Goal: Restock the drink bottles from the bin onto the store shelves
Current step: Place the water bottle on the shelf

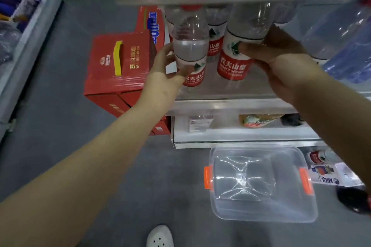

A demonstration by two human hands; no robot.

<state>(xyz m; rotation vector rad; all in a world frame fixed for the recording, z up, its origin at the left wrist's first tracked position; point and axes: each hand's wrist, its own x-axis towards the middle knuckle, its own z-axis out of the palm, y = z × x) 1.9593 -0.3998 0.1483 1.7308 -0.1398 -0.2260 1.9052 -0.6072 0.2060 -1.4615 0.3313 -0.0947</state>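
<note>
At the bottom centre of the frame there's a white shoe (160, 236) on the grey floor. Lower right of it sits the clear bin (265, 211) with orange latches, and I can see no bottles left inside it. Up past that, mid-frame, both arms reach to the front edge of the shelf (230, 104). The left hand (166, 70) has its thumb and fingers wrapped round the left bottle (190, 50) at the label. The right hand (281, 60) clasps the right bottle (239, 50) the same way, thumb across its red label. Whether either base has touched the shelf I can't tell. Behind them stand more bottles (215, 32) of the same brand, and red cartons (120, 66) are stacked on the floor to the left.

These look full of water, so I'd reckon on some weight. The thin plastic walls will dent under a hard squeeze, and the bare plastic is slick. The label band round the middle seems the surest hold, as it is less slippery and close to the balance point
</note>
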